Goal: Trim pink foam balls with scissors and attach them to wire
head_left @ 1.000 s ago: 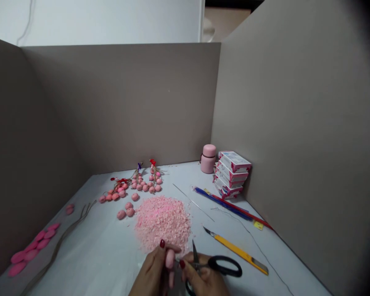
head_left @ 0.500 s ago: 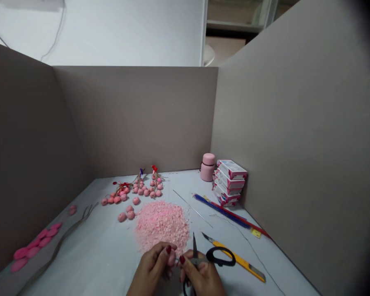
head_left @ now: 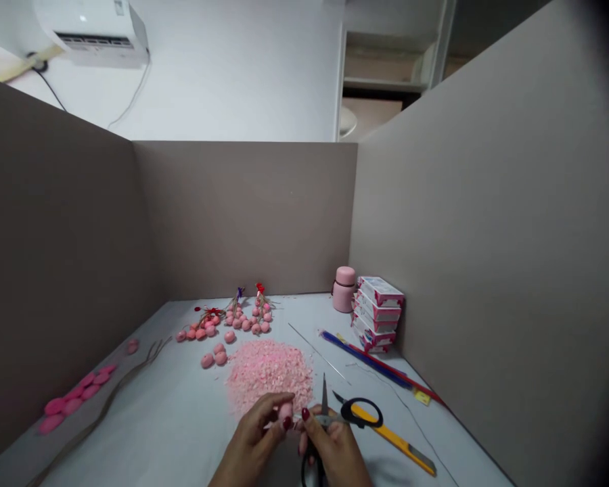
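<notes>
Between the thumb and fingers of my left hand (head_left: 251, 443) is a small pink ball (head_left: 285, 411). My right hand (head_left: 335, 450) holds black-handled scissors (head_left: 325, 396), their blades spread and one tip pointing away from me. The thumb and finger of that same hand pinch close to the ball's right side; whether they grip a thin strand there is too small to tell. Just beyond both hands lies a heap of pink shavings (head_left: 268, 368). A yellow-handled craft knife (head_left: 398, 443) rests to the right of the scissors.
Loose pink balls (head_left: 208, 360) and bunched balls on stems (head_left: 246, 325) sit behind the heap. Pink discs (head_left: 72, 406) and brown stems (head_left: 106, 409) lie left. A long needle (head_left: 317, 350), blue and red sticks (head_left: 368, 358), stacked boxes (head_left: 378, 314) and a pink flask (head_left: 344, 289) stand or lie right. Grey panels (head_left: 248, 216) enclose the table.
The view has tilted upward, showing more wall. In my left fingers the pink ball has turned and shows more. My right hand still holds the scissors near it.
</notes>
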A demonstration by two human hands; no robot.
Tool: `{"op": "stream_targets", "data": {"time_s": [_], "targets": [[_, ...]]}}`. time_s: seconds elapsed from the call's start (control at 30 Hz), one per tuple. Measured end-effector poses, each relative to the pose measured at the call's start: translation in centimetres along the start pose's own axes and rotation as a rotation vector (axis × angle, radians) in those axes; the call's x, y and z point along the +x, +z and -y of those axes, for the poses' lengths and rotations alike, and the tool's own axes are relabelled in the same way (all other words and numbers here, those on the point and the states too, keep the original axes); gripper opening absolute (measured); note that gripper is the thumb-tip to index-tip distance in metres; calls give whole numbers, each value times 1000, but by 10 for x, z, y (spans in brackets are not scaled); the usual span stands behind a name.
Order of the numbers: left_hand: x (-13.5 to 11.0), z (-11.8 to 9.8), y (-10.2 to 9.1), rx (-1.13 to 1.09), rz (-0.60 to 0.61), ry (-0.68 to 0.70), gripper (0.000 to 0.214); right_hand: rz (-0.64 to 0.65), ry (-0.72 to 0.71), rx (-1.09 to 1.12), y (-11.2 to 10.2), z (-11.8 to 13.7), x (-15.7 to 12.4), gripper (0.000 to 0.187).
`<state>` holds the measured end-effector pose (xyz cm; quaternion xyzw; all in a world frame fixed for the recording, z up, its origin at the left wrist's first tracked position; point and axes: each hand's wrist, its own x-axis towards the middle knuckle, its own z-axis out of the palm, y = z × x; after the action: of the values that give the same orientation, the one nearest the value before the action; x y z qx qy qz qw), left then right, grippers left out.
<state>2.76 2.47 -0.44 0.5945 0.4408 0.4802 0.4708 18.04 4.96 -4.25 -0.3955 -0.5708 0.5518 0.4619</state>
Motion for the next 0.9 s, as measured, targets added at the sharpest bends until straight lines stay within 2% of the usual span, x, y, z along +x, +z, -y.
{"op": "stream_targets", "data": {"time_s": [0.2,0.4,0.5,0.57,0.63,0.77,0.83,0.9], "targets": [[2,7,1,-49,9,-75,59,26,-21,-76,1,-2,-3,54],[-3,17,1,-69,-3,-216,55,-51,-68,-334,6,-15,-11,61],[-7,16,-1,-88,-9,-267,60,-60,-37,-309,6,-14,-11,58],[-8,13,-4,-99,-22,-209,62,-56,-4,-207,5,-8,-7,58],[-8,9,-8,-50,-9,-81,59,-41,21,-106,4,0,-1,58],[-4,6,-17,176,29,142,35,73,56,-4,3,13,12,58],[-2,7,-19,199,-15,137,32,113,58,-1,5,14,16,59],[0,9,-19,119,-27,58,36,116,88,-23,8,10,16,58]]}}
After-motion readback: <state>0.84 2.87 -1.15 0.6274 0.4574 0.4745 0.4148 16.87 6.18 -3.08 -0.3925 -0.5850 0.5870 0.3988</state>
